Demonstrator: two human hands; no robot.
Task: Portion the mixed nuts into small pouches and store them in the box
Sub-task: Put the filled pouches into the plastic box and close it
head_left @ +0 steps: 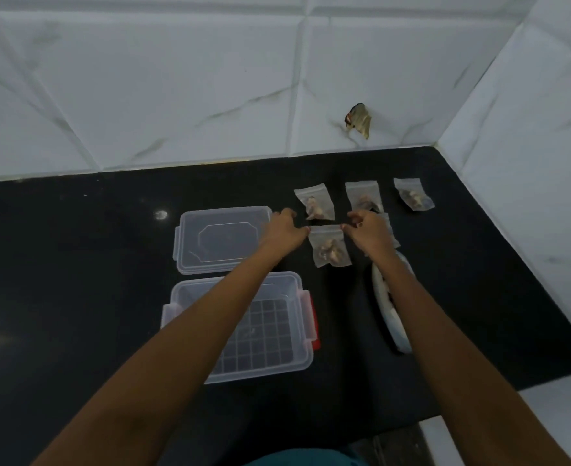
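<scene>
One clear plastic box (263, 369), uncovered, with a red latch (313, 317) on its right side, stands nearest on the black surface (92, 264); the left forearm crosses above it. One white packet (383, 290) lies to the box's right, partly hidden under the right forearm. One clear lid (220, 240) lies flat just behind the box. One held pouch (331, 247) of mixed nuts sits right of the lid: left grip (285, 230) pinches its upper left corner, right grip (369, 230) pinches its upper right corner; whether it touches the surface cannot be told. One further pouch (392, 235) shows partly behind the right grip. Three filled pouches lie in a row beyond, apart from one another: left pouch (314, 205), middle pouch (363, 196), right pouch (413, 195). White tiled wall (176, 95) stands behind, with one broken patch (358, 119).
</scene>
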